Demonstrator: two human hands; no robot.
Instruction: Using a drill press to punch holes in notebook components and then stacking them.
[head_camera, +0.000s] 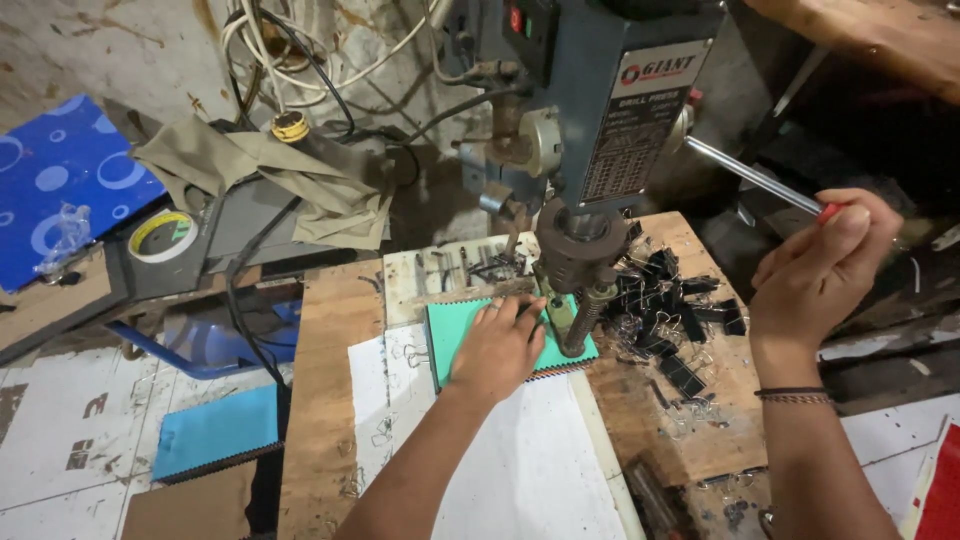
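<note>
My left hand presses flat on a teal stack of booklets lying on the wooden table under the drill press head. The drill chuck and bit come down at the stack's right end, just beside my fingertips. My right hand is closed around the red knob of the press's metal feed lever, up at the right.
A heap of black binder clips lies right of the chuck. White sheets cover the table front. A tape roll, blue board, crumpled cloth and cables sit at the left; another teal stack lies lower left.
</note>
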